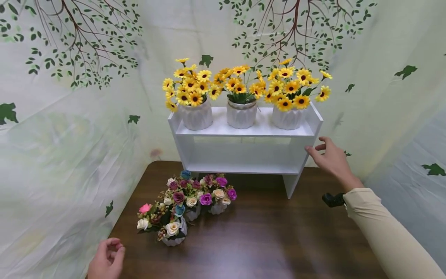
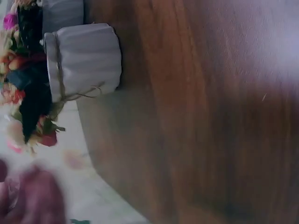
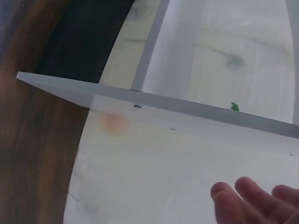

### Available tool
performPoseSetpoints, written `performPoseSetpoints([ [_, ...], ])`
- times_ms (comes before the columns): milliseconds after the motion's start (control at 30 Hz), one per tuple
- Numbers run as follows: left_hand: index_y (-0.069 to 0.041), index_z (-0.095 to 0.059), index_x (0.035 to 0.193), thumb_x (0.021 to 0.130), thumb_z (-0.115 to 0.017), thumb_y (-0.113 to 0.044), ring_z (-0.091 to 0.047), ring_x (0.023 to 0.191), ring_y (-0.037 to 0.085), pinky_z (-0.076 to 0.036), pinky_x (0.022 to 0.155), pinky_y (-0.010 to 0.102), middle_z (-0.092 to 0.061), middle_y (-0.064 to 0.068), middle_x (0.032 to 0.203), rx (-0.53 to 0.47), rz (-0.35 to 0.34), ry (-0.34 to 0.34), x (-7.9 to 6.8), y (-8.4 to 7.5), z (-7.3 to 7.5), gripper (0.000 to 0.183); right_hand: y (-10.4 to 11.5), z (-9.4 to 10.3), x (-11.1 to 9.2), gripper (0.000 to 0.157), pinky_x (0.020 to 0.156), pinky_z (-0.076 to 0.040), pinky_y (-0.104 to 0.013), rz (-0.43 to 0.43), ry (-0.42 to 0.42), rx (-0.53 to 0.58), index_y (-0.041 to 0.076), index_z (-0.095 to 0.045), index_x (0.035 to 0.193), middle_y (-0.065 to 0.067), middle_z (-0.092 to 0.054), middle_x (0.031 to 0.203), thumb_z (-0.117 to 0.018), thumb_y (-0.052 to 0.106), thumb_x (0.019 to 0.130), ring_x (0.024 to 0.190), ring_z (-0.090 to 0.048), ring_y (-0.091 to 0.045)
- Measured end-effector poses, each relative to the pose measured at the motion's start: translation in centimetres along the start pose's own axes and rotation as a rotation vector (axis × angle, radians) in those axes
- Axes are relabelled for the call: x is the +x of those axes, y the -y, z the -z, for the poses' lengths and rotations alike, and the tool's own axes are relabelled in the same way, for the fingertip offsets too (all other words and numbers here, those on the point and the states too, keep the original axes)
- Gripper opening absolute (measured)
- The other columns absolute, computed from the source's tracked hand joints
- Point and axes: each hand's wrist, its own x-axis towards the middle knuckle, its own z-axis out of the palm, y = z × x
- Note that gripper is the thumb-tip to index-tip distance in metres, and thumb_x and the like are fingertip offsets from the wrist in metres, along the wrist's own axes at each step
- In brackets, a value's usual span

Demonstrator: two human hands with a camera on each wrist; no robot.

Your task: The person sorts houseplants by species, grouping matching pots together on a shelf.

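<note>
My right hand point(image 1: 331, 159) hangs in the air beside the right side panel of a white two-tier shelf point(image 1: 244, 169), its fingers loosely bent and holding nothing. Three white pots of yellow daisy-like flowers, the left point(image 1: 196, 116), middle point(image 1: 241, 114) and right point(image 1: 288, 117), stand in a row on the top tier. Low at the left, my left hand point(image 1: 106, 259) is loosely curled with nothing in it. Nearest to it is a white pot of mixed artificial roses point(image 1: 175, 237). Twine circles that pot point(image 2: 86, 60) in the left wrist view.
Two more rose pots, one in the middle point(image 1: 192, 213) and one with purple blooms point(image 1: 218, 208), stand close together before the shelf's left leg. Everything rests on a dark wooden table point(image 1: 258, 244). A leaf-printed cloth point(image 1: 87, 135) hangs behind and at both sides.
</note>
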Motion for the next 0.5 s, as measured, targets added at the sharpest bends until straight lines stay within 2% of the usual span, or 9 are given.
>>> performPoseSetpoints([
  [67,0.002,-0.057,0.111,0.089,-0.057,-0.006,-0.055,0.063,0.005,-0.042,0.055,0.023,-0.068,0.018,0.095,0.074,0.023,0.166,0.3,0.9,-0.7,0.023,0.1,0.0,0.4,0.091,0.087,-0.052,-0.058,0.002,-0.005,-0.012,-0.004,-0.021,0.153,-0.034,-0.054,0.136,-0.042,0.063,0.096,0.114,-0.058,-0.049],
  [133,0.004,-0.059,0.112,0.088,-0.057,-0.007,-0.06,0.069,0.011,-0.045,0.058,0.026,-0.069,0.023,0.102,0.122,0.016,0.317,0.6,1.4,-1.6,0.026,0.4,-0.2,0.8,0.088,0.086,-0.052,-0.058,0.003,-0.019,-0.015,-0.003,-0.023,0.153,-0.035,-0.053,0.137,-0.042,0.062,0.096,0.116,-0.058,-0.05],
  [200,0.004,-0.059,0.114,0.088,-0.058,-0.008,-0.064,0.076,0.015,-0.049,0.061,0.03,-0.068,0.024,0.107,0.126,0.02,0.406,0.9,1.5,-2.6,0.029,0.7,-0.5,1.0,0.082,0.084,-0.052,-0.057,0.01,-0.039,-0.018,-0.003,-0.029,0.15,-0.034,-0.054,0.136,-0.041,0.06,0.097,0.116,-0.058,-0.05],
  [267,0.005,-0.059,0.117,0.087,-0.062,-0.009,-0.067,0.083,0.02,-0.052,0.065,0.034,-0.067,0.025,0.112,0.117,-0.002,0.444,1.0,1.2,-3.6,0.033,1.0,-1.0,1.2,0.07,0.075,-0.053,-0.052,0.027,-0.073,-0.027,-0.003,-0.043,0.139,-0.032,-0.061,0.125,-0.04,0.055,0.099,0.105,-0.061,-0.048],
  [333,0.005,-0.057,0.121,0.087,-0.064,-0.012,-0.067,0.091,0.026,-0.054,0.069,0.038,-0.065,0.026,0.118,0.122,-0.027,0.451,0.9,0.7,-4.6,0.039,1.2,-1.5,1.5,0.053,0.063,-0.05,-0.044,0.055,-0.134,-0.036,-0.003,-0.055,0.116,-0.028,-0.066,0.103,-0.041,0.046,0.101,0.087,-0.062,-0.042],
  [433,0.007,-0.052,0.125,0.085,-0.071,-0.02,-0.066,0.101,0.036,-0.055,0.078,0.047,-0.061,0.029,0.122,0.127,-0.095,0.437,0.8,0.1,-5.9,0.052,1.5,-2.5,1.8,0.039,0.052,-0.038,-0.035,0.101,-0.236,-0.049,0.003,-0.055,0.081,-0.016,-0.059,0.07,-0.044,0.033,0.102,0.064,-0.054,-0.032],
  [500,0.009,-0.048,0.128,0.082,-0.076,-0.026,-0.063,0.108,0.043,-0.053,0.087,0.053,-0.059,0.032,0.124,0.121,-0.129,0.416,0.6,-0.2,-6.6,0.065,1.6,-3.1,2.0,0.039,0.05,-0.034,-0.033,0.13,-0.289,-0.043,0.005,-0.051,0.069,-0.012,-0.055,0.061,-0.045,0.027,0.101,0.057,-0.051,-0.03],
])
